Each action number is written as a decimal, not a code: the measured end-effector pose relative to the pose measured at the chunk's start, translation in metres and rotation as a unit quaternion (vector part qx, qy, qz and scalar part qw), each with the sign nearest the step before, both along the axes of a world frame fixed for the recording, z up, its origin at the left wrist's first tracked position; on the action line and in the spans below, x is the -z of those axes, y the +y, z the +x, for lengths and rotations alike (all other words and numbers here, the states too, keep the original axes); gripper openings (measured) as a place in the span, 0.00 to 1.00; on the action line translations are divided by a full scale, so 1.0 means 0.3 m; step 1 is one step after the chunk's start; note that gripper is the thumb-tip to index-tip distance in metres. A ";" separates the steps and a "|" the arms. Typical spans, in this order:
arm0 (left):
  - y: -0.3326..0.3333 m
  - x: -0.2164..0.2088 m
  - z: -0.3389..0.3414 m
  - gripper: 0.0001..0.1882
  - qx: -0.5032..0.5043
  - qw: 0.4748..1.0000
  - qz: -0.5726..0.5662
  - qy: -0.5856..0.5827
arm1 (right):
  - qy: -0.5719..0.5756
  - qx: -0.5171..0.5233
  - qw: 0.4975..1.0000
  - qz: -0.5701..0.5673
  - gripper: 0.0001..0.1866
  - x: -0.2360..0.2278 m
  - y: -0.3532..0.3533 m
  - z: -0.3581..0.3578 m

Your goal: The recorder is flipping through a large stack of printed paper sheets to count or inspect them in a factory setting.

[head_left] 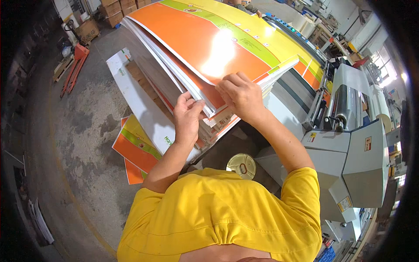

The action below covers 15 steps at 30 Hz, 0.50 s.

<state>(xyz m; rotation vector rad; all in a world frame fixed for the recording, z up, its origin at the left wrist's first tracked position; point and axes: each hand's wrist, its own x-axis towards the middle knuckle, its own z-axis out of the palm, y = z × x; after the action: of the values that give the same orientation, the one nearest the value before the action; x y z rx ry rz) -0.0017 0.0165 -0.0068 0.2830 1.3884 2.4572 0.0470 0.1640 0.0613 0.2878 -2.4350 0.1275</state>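
Observation:
A large printed sheet (pixel 183 39) in orange, green and yellow lies on top of a thick stack of sheets (pixel 150 59), its near left edge lifted and bowed. My right hand (pixel 241 95) is closed on the near edge of this top sheet, fingers curled over it. Just left of it, my left hand (pixel 187 117) grips the white edges of several sheets at the stack's near corner, between thumb and fingers. Its fingertips are partly hidden behind the edges. Below the stack, a white printed board (pixel 139 102) sticks out to the left.
A grey machine (pixel 323 150) with rollers (pixel 347 107) stands close on my right. Near my body is a round metal lid (pixel 241 166). More printed sheets (pixel 135 144) lie low at the left. Farther off are an orange pallet jack (pixel 78 65), cartons (pixel 114 13) and another person (pixel 246 6).

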 end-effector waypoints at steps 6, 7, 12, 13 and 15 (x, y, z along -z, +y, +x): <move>-0.002 0.003 0.002 0.18 0.019 0.999 0.025 -0.004 | -0.014 0.019 0.995 -0.100 0.08 0.048 0.001 0.049; -0.002 0.007 0.002 0.18 0.020 0.999 0.024 -0.005 | -0.015 0.020 0.994 -0.102 0.08 0.041 0.002 0.053; -0.014 0.002 0.003 0.14 0.001 1.000 0.013 0.001 | 0.109 0.170 0.968 -0.146 0.21 0.103 0.187 0.060; -0.005 -0.007 0.006 0.14 0.005 1.000 0.020 0.002 | 0.111 0.177 0.967 -0.145 0.21 0.164 0.236 0.063; -0.003 0.009 -0.004 0.14 0.008 1.000 0.007 0.010 | 0.081 0.230 0.967 -0.071 0.32 0.253 0.289 0.049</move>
<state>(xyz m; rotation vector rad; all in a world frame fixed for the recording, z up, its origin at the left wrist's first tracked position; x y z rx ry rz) -0.0028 0.0157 -0.0096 0.3220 1.3708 2.4585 0.0616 0.2505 -0.0146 -0.3210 -2.2497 0.0683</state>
